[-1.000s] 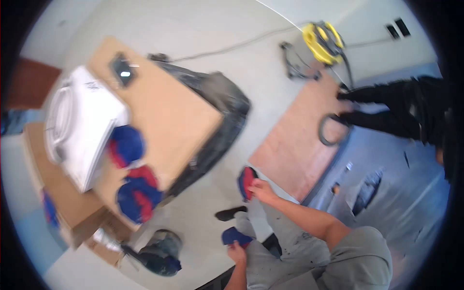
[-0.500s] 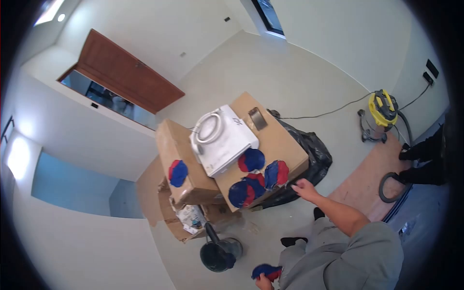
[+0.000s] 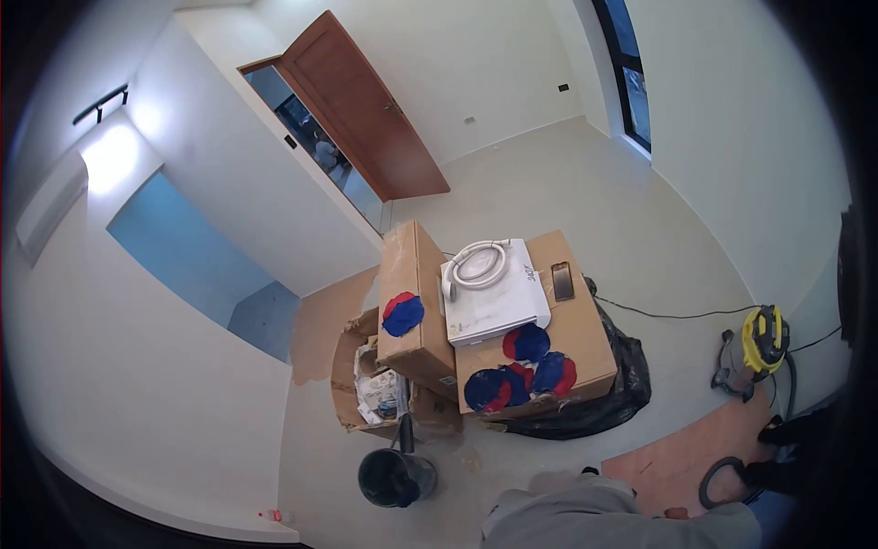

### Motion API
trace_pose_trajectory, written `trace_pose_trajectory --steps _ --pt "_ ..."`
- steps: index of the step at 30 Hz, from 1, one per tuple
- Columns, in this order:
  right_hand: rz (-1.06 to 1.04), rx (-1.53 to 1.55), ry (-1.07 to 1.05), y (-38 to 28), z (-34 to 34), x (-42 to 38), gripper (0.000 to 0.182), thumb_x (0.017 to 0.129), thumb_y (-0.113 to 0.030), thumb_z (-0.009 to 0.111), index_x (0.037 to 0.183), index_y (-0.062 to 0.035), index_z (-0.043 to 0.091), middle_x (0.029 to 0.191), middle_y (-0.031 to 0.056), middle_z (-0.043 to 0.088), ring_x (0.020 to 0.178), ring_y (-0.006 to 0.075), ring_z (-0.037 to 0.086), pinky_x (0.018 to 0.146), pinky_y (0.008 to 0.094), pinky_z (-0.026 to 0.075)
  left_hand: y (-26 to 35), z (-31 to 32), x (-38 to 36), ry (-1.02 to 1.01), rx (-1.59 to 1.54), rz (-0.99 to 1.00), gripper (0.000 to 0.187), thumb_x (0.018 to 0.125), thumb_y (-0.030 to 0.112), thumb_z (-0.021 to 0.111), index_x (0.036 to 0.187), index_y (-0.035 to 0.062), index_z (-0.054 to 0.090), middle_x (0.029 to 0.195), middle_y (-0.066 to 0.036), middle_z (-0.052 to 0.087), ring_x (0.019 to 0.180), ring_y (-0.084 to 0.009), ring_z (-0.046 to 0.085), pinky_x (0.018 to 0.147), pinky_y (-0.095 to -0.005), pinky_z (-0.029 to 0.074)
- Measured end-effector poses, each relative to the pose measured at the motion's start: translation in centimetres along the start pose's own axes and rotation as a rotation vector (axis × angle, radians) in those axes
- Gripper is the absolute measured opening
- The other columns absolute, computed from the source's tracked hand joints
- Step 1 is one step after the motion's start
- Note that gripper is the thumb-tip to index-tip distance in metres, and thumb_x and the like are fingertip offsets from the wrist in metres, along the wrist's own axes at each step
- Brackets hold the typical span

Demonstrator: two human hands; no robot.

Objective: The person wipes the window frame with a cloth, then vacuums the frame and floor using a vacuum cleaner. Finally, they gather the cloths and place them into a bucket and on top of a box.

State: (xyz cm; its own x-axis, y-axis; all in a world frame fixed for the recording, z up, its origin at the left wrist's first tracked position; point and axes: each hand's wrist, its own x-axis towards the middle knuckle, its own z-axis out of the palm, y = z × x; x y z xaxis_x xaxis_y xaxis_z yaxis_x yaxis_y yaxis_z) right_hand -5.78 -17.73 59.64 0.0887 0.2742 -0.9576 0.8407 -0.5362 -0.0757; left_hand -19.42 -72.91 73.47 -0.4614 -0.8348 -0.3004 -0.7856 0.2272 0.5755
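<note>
Only a small part of my right hand [image 3: 677, 513] shows at the bottom, beside my grey clothing [image 3: 585, 512]; its fingers are too hidden to read. My left hand is out of view. Red and blue cloth pieces [image 3: 553, 373] lie along the near edge of a cardboard box [image 3: 585, 348], and another red and blue piece [image 3: 402, 314] rests on the taller box [image 3: 402, 265] to the left. A white appliance [image 3: 494, 306] with a coiled white hose [image 3: 480, 265] sits between them, and a phone [image 3: 562, 281] lies to its right.
A dark bucket [image 3: 393, 478] stands below an open carton [image 3: 352, 375]. Black plastic [image 3: 631, 366] lies around the box. At right are a yellow vacuum [image 3: 765, 339], its cord [image 3: 677, 316], a hose ring [image 3: 718, 480] and another person's dark-clothed legs [image 3: 796, 453]. A brown door [image 3: 366, 110] stands open behind.
The view has shifted, and the boxes appear lower. My left hand, which held a red and blue cloth piece, has left view. My right hand has moved back from the box edge toward my body.
</note>
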Motion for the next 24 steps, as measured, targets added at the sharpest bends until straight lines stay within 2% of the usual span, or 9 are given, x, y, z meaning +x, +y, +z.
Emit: trace_pose_trajectory --steps 4,8,11,14,18,19,20,22,24 --pt "-0.154 0.087 -0.047 -4.9 4.0 -4.3 0.019 0.087 -0.02 0.066 0.098 -0.0043 0.062 0.074 0.0112 0.058 0.062 0.0276 0.06 0.055 0.0468 0.05 3.3 -0.2 0.5 0.036 -0.132 0.021 0.03 0.086 0.014 0.055 0.109 -0.0033 0.064 0.098 -0.012 0.068 0.087 -0.0259 0.066 0.079 -0.0392 0.054" --pt "-0.581 0.03 0.07 -11.0 7.1 -8.9 0.027 0.091 -0.029 0.066 0.093 -0.0024 0.064 0.082 0.0103 0.061 0.076 0.0228 0.06 0.068 0.0407 0.049 11.6 1.6 5.4 -0.155 -0.565 -0.03 0.033 0.085 0.012 0.054 0.112 -0.0045 0.064 0.101 -0.011 0.068 0.087 -0.0258 0.067 0.08 -0.0385 0.055" --pt "-0.743 0.117 0.109 -13.7 8.3 -13.0 0.033 0.093 -0.037 0.065 0.095 -0.0032 0.066 0.086 0.0081 0.062 0.083 0.0186 0.057 0.076 0.0377 0.046 19.6 6.1 12.4 -0.925 -0.94 -0.273 0.033 0.083 0.012 0.052 0.114 0.0021 0.062 0.1 -0.013 0.069 0.089 -0.0304 0.07 0.082 -0.0435 0.058" --pt "-0.917 0.196 0.158 -15.9 12.3 -17.2 0.04 0.095 -0.041 0.063 0.102 -0.0017 0.067 0.091 0.0068 0.063 0.088 0.0159 0.055 0.082 0.0348 0.044 31.6 9.1 7.9 -1.406 -0.779 -0.318 0.035 0.089 0.011 0.054 0.123 0.0005 0.057 0.11 -0.014 0.068 0.097 -0.0283 0.069 0.09 -0.0431 0.056" --pt "-0.947 0.238 0.024 -18.7 21.0 -24.7 0.046 0.1 -0.04 0.055 0.115 0.0017 0.065 0.106 0.0095 0.065 0.1 0.0194 0.057 0.09 0.0339 0.045 41.6 9.2 -3.4 -1.814 -0.31 0.085 0.039 0.094 0.013 0.065 0.13 0.0026 0.057 0.115 -0.008 0.067 0.103 -0.0186 0.066 0.09 -0.0333 0.054" --pt "-0.907 0.249 -0.073 -20.1 23.3 -27.9 0.046 0.101 -0.039 0.052 0.117 0.0024 0.064 0.113 0.0118 0.066 0.107 0.0222 0.06 0.094 0.0346 0.045 40.9 11.6 -4.2 -1.847 -0.221 0.438 0.034 0.095 0.014 0.065 0.127 0.0015 0.061 0.116 -0.005 0.067 0.101 -0.0164 0.064 0.088 -0.0309 0.052" --pt "-0.699 0.38 -0.25 -21.4 25.0 -34.6 0.049 0.102 -0.043 0.051 0.122 -0.0002 0.062 0.117 0.0107 0.065 0.108 0.0216 0.061 0.097 0.0351 0.045 41.2 11.5 -5.8 -1.778 -0.176 0.805 0.03 0.094 0.013 0.065 0.121 0.001 0.065 0.107 -0.008 0.07 0.092 -0.0143 0.064 0.083 -0.0293 0.051" --pt "-0.879 0.494 -0.599 -20.7 27.2 -33.7 0.061 0.1 -0.056 0.044 0.125 -0.0025 0.058 0.119 0.0138 0.064 0.106 0.024 0.062 0.094 0.0374 0.049 41.9 10.8 -6.5 -1.598 -0.07 1.211 0.027 0.094 0.018 0.064 0.115 0.0011 0.066 0.09 -0.013 0.07 0.086 -0.0183 0.068 0.08 -0.0337 0.052" --pt "-0.731 0.61 -0.728 -19.4 26.8 -36.6 0.065 0.101 -0.062 0.037 0.121 -0.0039 0.058 0.116 0.0148 0.065 0.102 0.0254 0.065 0.092 0.0391 0.052 41.4 13.2 -3.8 -1.422 0.007 1.364 0.027 0.094 0.024 0.064 0.108 0.0008 0.066 0.088 -0.018 0.068 0.084 -0.0274 0.068 0.079 -0.0376 0.052"
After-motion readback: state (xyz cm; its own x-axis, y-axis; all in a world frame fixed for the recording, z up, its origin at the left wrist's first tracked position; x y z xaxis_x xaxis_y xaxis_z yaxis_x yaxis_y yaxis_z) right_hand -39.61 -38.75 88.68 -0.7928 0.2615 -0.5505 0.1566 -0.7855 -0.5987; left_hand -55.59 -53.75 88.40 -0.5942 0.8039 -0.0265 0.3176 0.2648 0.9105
